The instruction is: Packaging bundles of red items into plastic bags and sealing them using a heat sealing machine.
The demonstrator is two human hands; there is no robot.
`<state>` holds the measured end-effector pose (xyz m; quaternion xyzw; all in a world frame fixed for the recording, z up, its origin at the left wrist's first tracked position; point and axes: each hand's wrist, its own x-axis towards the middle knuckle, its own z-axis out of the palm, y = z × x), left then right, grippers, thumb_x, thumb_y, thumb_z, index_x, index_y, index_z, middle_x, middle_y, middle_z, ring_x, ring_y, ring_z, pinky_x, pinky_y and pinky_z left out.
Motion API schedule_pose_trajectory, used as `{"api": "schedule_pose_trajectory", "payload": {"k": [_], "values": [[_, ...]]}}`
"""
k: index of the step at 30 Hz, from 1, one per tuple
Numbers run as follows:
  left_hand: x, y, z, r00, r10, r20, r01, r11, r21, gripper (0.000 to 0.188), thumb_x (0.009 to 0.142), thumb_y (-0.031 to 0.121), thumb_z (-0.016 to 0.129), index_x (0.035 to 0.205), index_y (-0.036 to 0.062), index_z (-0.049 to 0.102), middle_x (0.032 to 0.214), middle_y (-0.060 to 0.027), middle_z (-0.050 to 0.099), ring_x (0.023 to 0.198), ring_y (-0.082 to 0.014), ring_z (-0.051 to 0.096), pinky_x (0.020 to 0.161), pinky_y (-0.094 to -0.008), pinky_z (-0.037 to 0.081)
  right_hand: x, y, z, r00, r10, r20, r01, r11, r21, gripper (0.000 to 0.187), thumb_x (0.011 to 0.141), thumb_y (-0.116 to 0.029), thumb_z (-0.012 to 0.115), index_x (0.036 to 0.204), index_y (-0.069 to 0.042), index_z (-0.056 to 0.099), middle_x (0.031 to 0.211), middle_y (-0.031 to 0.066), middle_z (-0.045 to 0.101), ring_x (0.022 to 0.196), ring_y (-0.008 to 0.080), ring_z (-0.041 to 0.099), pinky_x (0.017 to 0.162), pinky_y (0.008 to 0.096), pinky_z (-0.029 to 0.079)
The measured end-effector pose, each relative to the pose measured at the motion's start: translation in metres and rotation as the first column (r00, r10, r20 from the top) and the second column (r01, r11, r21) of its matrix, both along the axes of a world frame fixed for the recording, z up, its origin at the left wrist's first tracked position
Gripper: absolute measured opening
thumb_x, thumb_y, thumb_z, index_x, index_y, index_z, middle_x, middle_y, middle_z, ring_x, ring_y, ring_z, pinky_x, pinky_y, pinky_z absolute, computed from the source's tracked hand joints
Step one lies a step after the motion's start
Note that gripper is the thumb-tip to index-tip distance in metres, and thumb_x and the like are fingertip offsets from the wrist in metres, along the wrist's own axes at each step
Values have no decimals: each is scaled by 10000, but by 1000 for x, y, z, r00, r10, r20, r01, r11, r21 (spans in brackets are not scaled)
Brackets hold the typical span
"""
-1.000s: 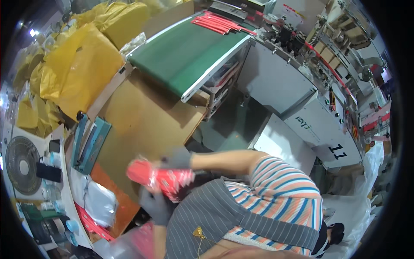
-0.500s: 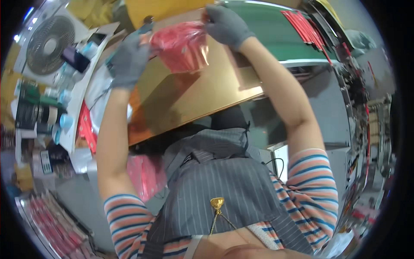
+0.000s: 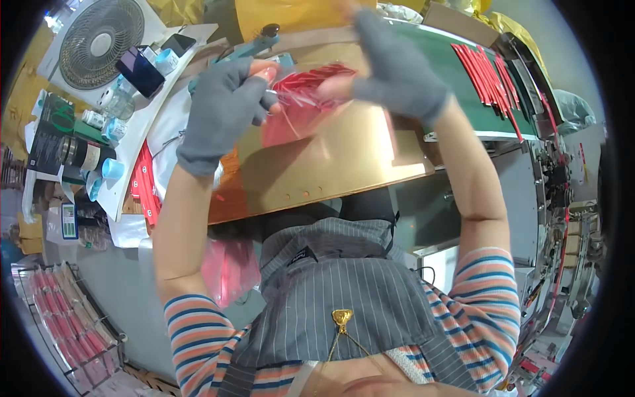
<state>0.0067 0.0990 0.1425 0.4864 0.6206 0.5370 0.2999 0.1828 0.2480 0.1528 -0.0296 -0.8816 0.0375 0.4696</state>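
At my far left a wire rack holds rows of red and pink packets. Above it a round fan lies face up, with a dark smartphone just beside it. Below the phone, a few red strips with pale round marks lie near the table's left end.

My left hand, in a grey fingerless glove, has its fingers curled in beside the upper left of a red plastic-wrapped bundle; I cannot tell whether they pinch the wrap. Lower down, a pinkish-red plastic bag sits beside my apron.

The bundle is between my hands, over the tan tabletop; whether it rests there I cannot tell. My right hand, gloved alike and blurred at the fingertips, is open, fingers pointing away from me, thumb by the bundle's right side. Farther right, slim red sticks lie side by side on a green belt.
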Motion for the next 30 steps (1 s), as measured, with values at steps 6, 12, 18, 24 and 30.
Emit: {"api": "schedule_pose_trajectory", "payload": {"k": [6,12,18,24,30], "values": [[7,9,7,968,242,68,-251,925,286,189,818,66,602,959,-56,628,872,-109,624,772,-133,588,669,-242,480,-31,0,-39,950,151,275,-63,950,-306,186,856,-225,595,789,-55,562,615,160,529,593,315,566,537,389,437],[-50,35,-154,866,80,493,33,976,-217,340,701,163,762,978,9,640,885,-46,643,785,-136,600,741,-280,482,-118,80,-128,939,42,343,41,972,-229,252,905,-328,498,918,-96,596,720,151,590,671,316,605,587,410,458],[-99,55,-229,684,269,678,-72,950,-305,356,753,154,720,1061,7,620,960,-70,654,843,-184,635,773,-313,505,-216,116,-132,879,-370,300,456,836,-305,378,839,-470,512,903,-109,600,886,135,623,800,340,611,673,437,481],[-147,50,-221,563,351,749,-149,934,-326,314,769,153,700,1037,9,625,987,-86,655,874,-194,634,807,-329,499,-232,105,-110,886,-335,320,412,885,-216,309,814,-378,567,771,-72,559,811,135,612,731,338,604,631,432,470],[-144,45,-238,741,422,522,-275,900,-337,340,743,204,736,1003,10,631,939,-51,637,825,-154,604,773,-303,479,-233,132,-180,830,-327,452,480,831,-280,237,818,-301,522,748,-84,583,700,146,594,711,344,603,621,447,480]]}}
